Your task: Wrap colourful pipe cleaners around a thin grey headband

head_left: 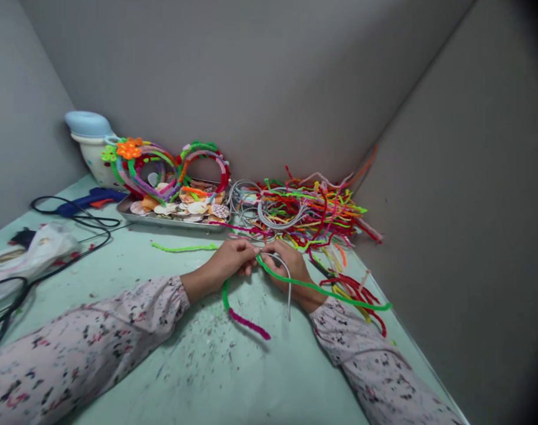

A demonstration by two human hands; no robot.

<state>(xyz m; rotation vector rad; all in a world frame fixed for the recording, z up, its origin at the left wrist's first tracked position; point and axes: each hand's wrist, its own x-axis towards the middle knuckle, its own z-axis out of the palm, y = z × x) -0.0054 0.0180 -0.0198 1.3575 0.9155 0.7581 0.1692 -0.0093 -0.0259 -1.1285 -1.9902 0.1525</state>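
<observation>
Both hands meet at the middle of the table. My left hand [234,260] is closed on a wrapped piece; below it hangs a green end that turns magenta [250,324] towards its tip. My right hand [287,264] pinches close beside it, fingers curled round a thin grey wire. From between the fingertips a long green pipe cleaner [326,290] runs out to the right, over the right wrist. The bare grey wire [289,289] curves down across the right hand. A lime pipe cleaner [182,248] lies just left of my left hand.
Behind the hands stand a metal tray [175,223] of shells with colourful headbands [202,147], coiled wires [280,221] and a pipe cleaner heap [326,206]. At left are a blue glue gun [89,199], black cable [69,265], plastic bag [38,254] and lidded cup [91,147]. Red pieces [357,286] lie right.
</observation>
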